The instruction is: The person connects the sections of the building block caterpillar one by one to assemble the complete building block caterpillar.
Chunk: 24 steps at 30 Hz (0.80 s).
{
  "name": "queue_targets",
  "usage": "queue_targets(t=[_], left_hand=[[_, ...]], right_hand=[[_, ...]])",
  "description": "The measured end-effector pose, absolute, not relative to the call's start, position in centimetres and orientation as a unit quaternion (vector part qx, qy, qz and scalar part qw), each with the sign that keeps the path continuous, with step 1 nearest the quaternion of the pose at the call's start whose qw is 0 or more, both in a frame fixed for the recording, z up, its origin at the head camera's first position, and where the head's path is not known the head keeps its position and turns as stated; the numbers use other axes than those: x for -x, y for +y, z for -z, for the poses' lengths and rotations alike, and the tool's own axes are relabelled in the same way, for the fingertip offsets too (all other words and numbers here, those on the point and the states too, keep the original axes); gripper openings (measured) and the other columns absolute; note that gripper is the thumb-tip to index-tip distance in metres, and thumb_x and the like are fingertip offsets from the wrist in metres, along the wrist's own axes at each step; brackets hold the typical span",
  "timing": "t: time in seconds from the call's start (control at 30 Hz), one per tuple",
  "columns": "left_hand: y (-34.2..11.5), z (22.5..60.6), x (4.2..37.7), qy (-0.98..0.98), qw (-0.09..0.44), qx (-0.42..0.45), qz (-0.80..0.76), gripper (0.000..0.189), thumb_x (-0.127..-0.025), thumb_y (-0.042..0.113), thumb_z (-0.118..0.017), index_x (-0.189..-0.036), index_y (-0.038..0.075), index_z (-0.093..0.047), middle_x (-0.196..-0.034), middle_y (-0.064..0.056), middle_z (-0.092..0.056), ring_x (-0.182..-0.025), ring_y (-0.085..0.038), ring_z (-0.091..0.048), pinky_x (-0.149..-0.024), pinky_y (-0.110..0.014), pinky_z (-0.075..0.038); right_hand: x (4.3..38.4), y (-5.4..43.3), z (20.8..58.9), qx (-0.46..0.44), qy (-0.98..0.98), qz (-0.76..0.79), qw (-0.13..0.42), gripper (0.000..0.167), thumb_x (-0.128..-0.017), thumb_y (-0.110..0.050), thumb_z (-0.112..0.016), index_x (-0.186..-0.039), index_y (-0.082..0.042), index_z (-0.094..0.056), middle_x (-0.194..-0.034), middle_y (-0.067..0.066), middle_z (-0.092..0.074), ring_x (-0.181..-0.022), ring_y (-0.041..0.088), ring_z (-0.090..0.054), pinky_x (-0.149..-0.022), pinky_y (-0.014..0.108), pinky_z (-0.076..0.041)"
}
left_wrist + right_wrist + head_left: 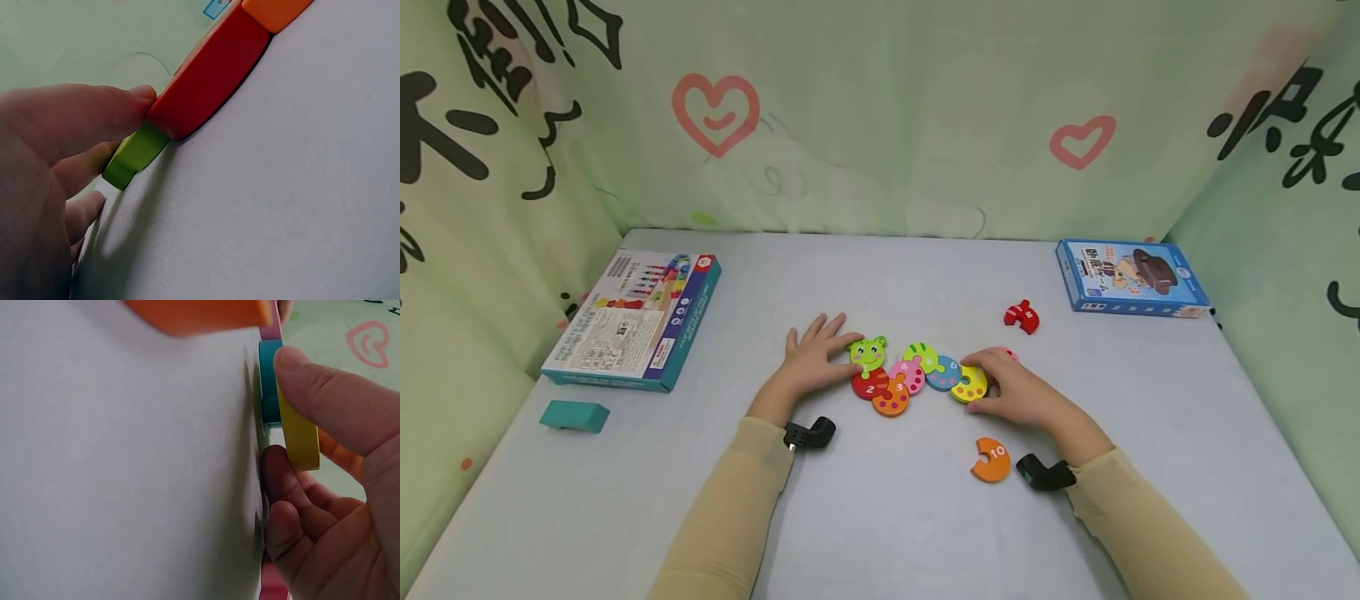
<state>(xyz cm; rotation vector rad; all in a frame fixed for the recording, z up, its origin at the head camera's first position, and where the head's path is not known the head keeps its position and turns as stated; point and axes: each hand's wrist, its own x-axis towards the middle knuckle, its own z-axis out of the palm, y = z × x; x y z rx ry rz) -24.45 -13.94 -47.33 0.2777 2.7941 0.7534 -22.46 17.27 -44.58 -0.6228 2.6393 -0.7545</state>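
A wooden caterpillar puzzle lies as a joined chain at mid-table: a green smiling head piece [868, 353], then red [866, 387], orange [891, 402], pink [913, 377], striped green [919, 353] and blue [943, 374] pieces. My left hand [811, 357] touches the chain's left end, fingers spread, thumb against the red piece in the left wrist view. At the right end, my right hand [1026, 393] pinches a yellow puzzle piece [972, 386] between thumb and fingers. In the right wrist view the yellow piece [301, 440] is tilted and overlaps the blue piece [269, 381].
Loose on the table are a red piece [1022, 317], an orange piece [992, 461] marked 10, and a pink piece [1011, 353] mostly hidden behind my right hand. A large box [632, 321] and teal block [574, 416] lie left; a blue box [1131, 277] lies back right.
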Motion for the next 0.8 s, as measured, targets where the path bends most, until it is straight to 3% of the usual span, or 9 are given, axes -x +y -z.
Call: queue_targets(t=[0.5, 0.8], left_hand=[[-13.74, 47.71, 24.31, 0.956, 0.110, -0.090, -0.257, 0.057, -0.078, 0.050, -0.057, -0.131, 0.031, -0.048, -0.152, 0.001, -0.020, -0.142, -0.026, -0.004, -0.106, -0.061, 0.007], [-13.73, 47.51, 24.44, 0.957, 0.111, -0.090, -0.253, 0.057, -0.078, 0.051, -0.057, -0.131, 0.031, -0.048, -0.152, 0.001, -0.020, -0.142, -0.026, -0.004, -0.106, -0.061, 0.007]], right_hand=[[22.52, 17.47, 44.81, 0.218, 0.928, 0.258, 0.157, 0.062, -0.075, -0.028, -0.073, -0.128, -0.008, -0.049, -0.126, 0.015, -0.044, -0.090, 0.018, -0.045, -0.082, 0.034, -0.046], [22.55, 17.34, 44.91, 0.210, 0.932, 0.252, 0.153, 0.062, -0.075, -0.029, -0.073, -0.129, -0.009, -0.049, -0.129, 0.016, -0.043, -0.090, 0.018, -0.046, -0.085, 0.037, -0.048]])
